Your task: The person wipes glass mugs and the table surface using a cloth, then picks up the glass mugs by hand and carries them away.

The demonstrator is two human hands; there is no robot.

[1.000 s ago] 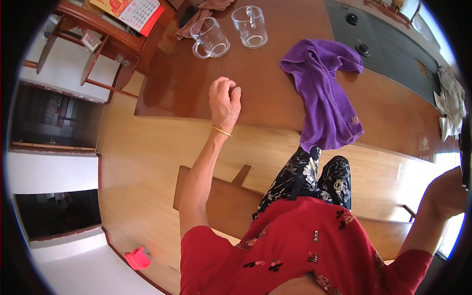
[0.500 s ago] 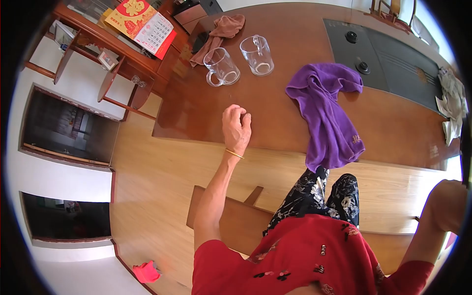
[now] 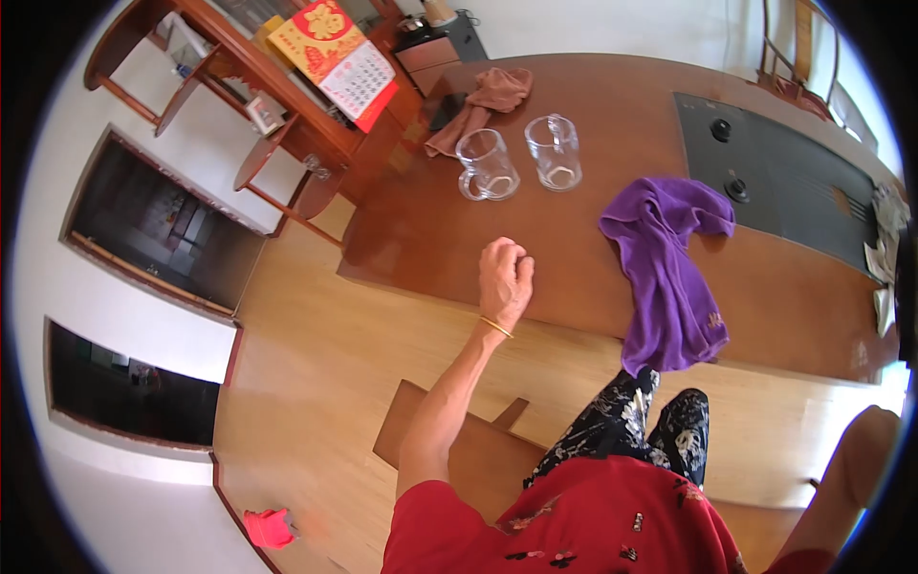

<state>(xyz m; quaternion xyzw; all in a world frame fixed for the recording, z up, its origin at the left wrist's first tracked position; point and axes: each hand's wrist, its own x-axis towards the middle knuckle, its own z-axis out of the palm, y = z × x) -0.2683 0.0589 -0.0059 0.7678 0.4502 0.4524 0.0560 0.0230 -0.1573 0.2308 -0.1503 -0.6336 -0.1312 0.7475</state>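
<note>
My left hand [image 3: 507,280] rests at the table's near edge, fingers curled into a loose fist with nothing showing in them. A thin gold bracelet [image 3: 496,327] circles that wrist. Beyond the hand stand two clear glass mugs, one [image 3: 489,165] with its handle toward the left and another [image 3: 554,153] beside it. To the right, a purple towel [image 3: 666,273] lies crumpled, its lower end hanging over the table edge. Of my right arm only a bent part [image 3: 861,464] shows at the right border; the hand itself is out of view.
A brown cloth [image 3: 499,91] and a dark flat object [image 3: 447,112] lie behind the mugs. A black panel with knobs [image 3: 779,172] is set into the wooden table [image 3: 411,234]. Below is a wooden bench [image 3: 440,435]. Grey cloth [image 3: 889,225] lies far right.
The camera view has shifted, so the table and its things appear farther right and lower. My left hand stays curled at the table edge; nothing on the table has visibly moved.
</note>
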